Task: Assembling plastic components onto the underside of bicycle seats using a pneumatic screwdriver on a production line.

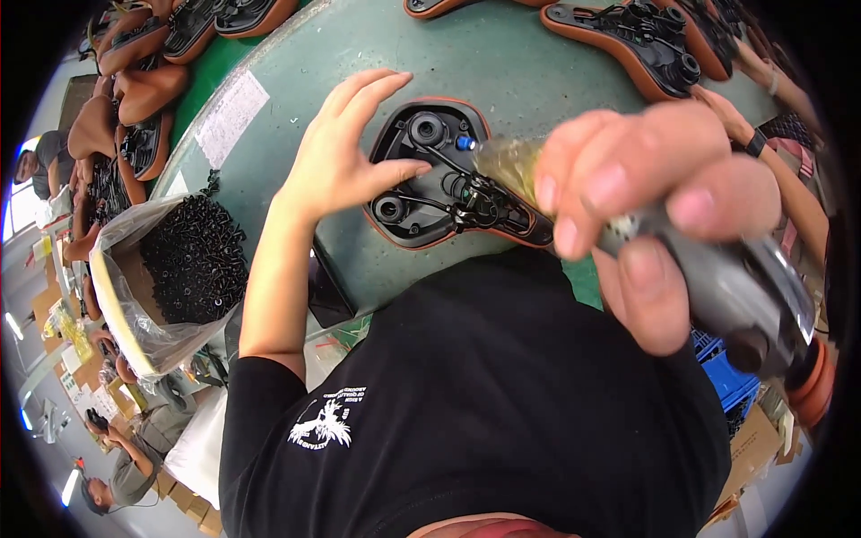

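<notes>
A brown bicycle saddle [420,235] lies upside down on the green table, its black underside with round spring mounts and rails facing up. My left hand [345,148] is over its left side, fingers spread. The thumb reaches over the black underside; whether it touches cannot be made out. My right hand [659,193] is wrapped round a grey power screwdriver [731,282]. The tool's yellowish, see-through nose and blue tip [465,143] point at the saddle beside the upper round mount. Whether the tip meets a screw is hidden.
A plastic-lined box of small black screws [193,260] stands at the left. More upturned saddles [628,40] lie at the far right, near another person's hand [725,115]; others are stacked at the far left. A white paper sheet [231,117] is on the table [350,49].
</notes>
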The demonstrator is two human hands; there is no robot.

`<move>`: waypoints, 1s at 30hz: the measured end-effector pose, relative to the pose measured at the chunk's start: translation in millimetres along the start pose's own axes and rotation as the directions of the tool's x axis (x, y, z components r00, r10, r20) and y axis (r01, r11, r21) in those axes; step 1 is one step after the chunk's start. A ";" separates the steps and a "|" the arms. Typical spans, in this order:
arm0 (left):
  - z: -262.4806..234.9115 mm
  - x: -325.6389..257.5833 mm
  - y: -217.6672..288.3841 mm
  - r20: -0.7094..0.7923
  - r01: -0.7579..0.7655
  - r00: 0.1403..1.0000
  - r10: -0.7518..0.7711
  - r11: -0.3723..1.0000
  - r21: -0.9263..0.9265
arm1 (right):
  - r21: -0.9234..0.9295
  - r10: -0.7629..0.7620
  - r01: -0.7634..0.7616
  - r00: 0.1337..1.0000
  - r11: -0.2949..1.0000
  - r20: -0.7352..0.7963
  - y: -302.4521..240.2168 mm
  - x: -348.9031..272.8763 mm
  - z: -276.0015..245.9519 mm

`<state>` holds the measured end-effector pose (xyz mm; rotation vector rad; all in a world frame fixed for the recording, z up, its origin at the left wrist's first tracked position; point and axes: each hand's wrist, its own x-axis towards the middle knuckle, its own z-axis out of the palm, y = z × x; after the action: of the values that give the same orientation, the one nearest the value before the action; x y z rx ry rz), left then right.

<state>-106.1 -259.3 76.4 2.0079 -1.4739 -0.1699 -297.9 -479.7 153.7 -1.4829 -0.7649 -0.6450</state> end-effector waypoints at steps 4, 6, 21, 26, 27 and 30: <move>22.7 16.9 -23.3 0.155 -0.031 0.986 0.057 0.986 -0.161 | 0.058 0.079 -0.070 0.981 0.996 -0.175 14.0 -3.2 14.6; 36.7 13.4 -32.5 0.103 -0.043 0.992 0.070 0.968 -0.249 | 0.082 0.141 -0.128 0.973 0.988 -0.180 17.4 0.8 15.1; 60.9 -1.2 -36.4 -0.076 0.052 0.991 -0.112 0.835 -0.548 | -0.232 0.271 -0.264 0.963 0.936 -0.005 68.7 9.8 32.8; 65.4 -4.0 -42.7 -0.114 0.002 0.990 -0.081 0.823 -0.567 | -0.219 0.284 -0.268 0.958 0.938 0.044 91.7 18.0 35.0; 67.6 -4.0 -44.3 -0.118 0.017 0.988 -0.101 0.824 -0.566 | -0.178 0.291 -0.286 0.957 0.941 -0.001 101.3 15.2 37.6; 67.1 -2.9 -46.8 -0.103 0.030 0.989 -0.105 0.831 -0.555 | -0.110 0.378 -0.389 0.920 0.915 -0.107 109.8 15.9 44.8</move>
<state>-99.5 -276.2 -3.5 1.5603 -1.1063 -0.4369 -204.5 -433.1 95.3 -1.6566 -0.3536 -0.4575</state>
